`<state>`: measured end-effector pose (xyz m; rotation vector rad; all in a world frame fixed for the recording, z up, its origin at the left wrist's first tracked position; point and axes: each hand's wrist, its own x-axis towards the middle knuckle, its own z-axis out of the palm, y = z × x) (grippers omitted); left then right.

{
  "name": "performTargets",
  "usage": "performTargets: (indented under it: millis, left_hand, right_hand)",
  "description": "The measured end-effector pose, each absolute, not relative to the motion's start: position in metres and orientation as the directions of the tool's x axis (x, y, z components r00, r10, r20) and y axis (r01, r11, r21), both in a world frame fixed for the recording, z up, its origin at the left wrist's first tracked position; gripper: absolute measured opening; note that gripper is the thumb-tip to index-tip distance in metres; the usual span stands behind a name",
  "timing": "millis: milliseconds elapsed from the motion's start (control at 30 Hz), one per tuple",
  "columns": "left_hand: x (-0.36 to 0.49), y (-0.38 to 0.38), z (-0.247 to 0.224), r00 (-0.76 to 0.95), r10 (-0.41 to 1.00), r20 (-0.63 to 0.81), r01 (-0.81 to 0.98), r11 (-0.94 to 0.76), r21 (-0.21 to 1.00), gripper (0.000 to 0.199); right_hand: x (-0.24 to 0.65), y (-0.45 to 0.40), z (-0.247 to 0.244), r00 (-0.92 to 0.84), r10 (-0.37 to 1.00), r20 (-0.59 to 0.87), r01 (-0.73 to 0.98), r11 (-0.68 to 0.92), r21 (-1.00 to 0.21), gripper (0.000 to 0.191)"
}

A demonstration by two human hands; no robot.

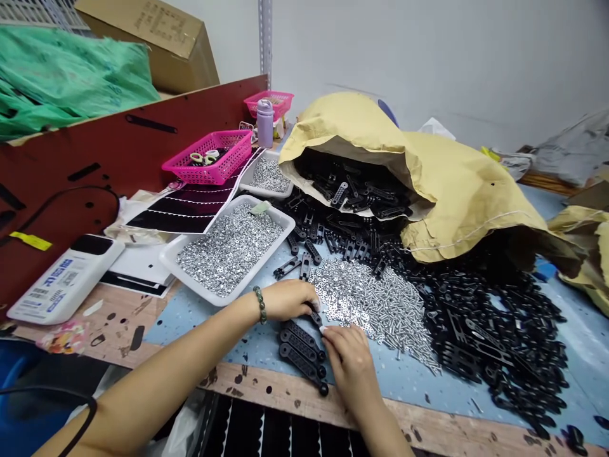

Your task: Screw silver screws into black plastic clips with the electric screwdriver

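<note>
Head view: by the table edge, left grip pinches bracket, right grip unclear.

Left hand, right hand at black plastic brackets, loose silver screws, white tray of nuts

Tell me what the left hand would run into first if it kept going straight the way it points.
The left hand would likely meet the heap of silver washers first, just ahead of it, though depth is hard to judge from this view.
</note>
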<state>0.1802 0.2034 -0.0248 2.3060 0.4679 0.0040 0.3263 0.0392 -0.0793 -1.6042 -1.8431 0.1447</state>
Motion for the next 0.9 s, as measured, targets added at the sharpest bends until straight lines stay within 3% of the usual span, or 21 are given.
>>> performTargets:
  millis: [200,367,433,500,600,700,800,900]
  left_hand:
    - [0.166,0.199,-0.031,0.908,0.392,-0.146,0.371,-0.594,0.714,0.015]
    - [0.154,0.178,-0.03,0.882,0.444,-0.16,0.418,-0.578,0.701,0.017]
    - [0.15,0.173,-0.026,0.877,0.455,-0.153,0.424,-0.584,0.693,0.019]
    - [0.148,0.173,-0.021,0.841,0.53,-0.107,0.435,-0.545,0.716,0.021]
    - [0.154,0.181,-0.019,0.682,0.728,-0.071,0.409,-0.3,0.862,0.027]
    - [0.175,0.191,-0.023,0.557,0.82,-0.133,0.2,0.023,0.979,0.041]
    - [0.195,0.196,-0.024,0.497,0.848,-0.181,-0.008,0.213,0.977,0.046]
    - [0.201,0.199,-0.025,0.535,0.795,-0.287,0.029,0.323,0.946,0.045]
  right_hand:
    - [0.338,0.053,-0.067,-0.057,0.96,0.275,0.791,0.211,-0.574,0.014]
    - [0.34,0.131,-0.051,0.093,0.91,0.404,0.841,0.145,-0.521,0.025]
    - [0.336,0.17,-0.049,0.147,0.914,0.377,0.878,0.055,-0.476,0.033]
    - [0.334,0.196,-0.049,0.167,0.912,0.375,0.876,0.038,-0.482,0.029]
    - [0.332,0.195,-0.049,0.207,0.889,0.409,0.862,0.032,-0.505,0.023]
    - [0.334,0.163,-0.05,0.193,0.877,0.44,0.864,0.06,-0.499,0.023]
    - [0.365,0.135,-0.053,0.194,0.862,0.469,0.88,0.059,-0.471,0.018]
    - [0.437,0.12,-0.053,0.365,0.789,0.494,0.876,-0.11,-0.47,0.027]
